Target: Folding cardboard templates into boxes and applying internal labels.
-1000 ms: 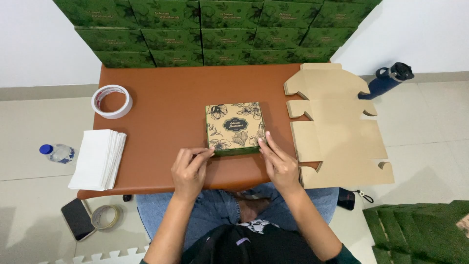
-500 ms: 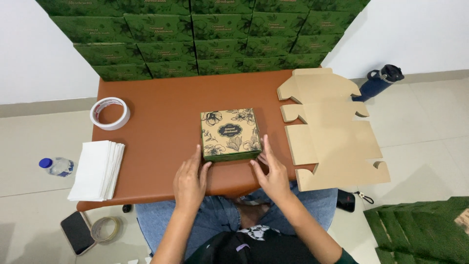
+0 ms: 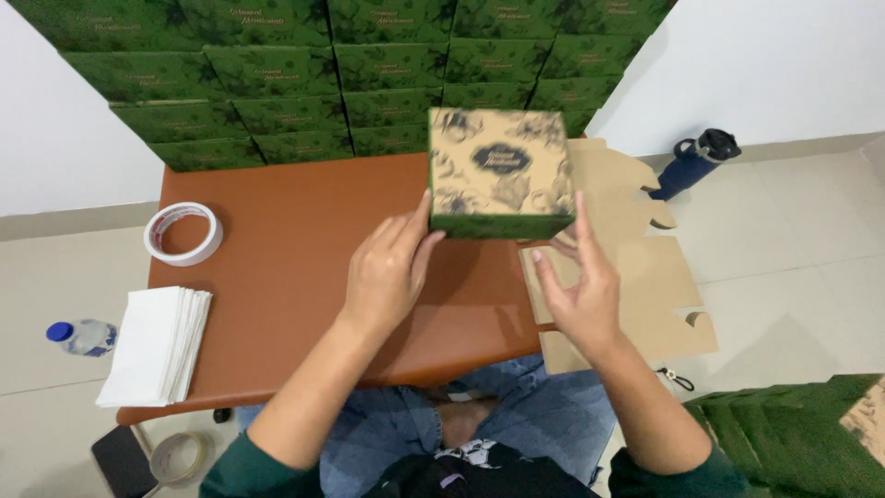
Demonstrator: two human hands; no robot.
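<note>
A square box (image 3: pixel 499 171) with a tan floral lid and dark green sides is lifted above the brown table (image 3: pixel 277 249), held between both hands. My left hand (image 3: pixel 387 267) grips its near left corner with fingers spread along the side. My right hand (image 3: pixel 576 286) holds the near right corner, fingers extended upward. Under and to the right of the box lies a flat unfolded cardboard blank (image 3: pixel 636 267), overhanging the table's right edge.
A roll of tape (image 3: pixel 183 233) sits at the table's left, a stack of white sheets (image 3: pixel 152 346) at its near left corner. Green boxes (image 3: pixel 350 74) are stacked against the wall behind. On the floor: small water bottle (image 3: pixel 81 337), navy bottle (image 3: pixel 696 161), more green boxes (image 3: pixel 793 433).
The box was resting on the table with both hands at its near edge; now both hands have lifted it up and toward the right, over the cardboard blank.
</note>
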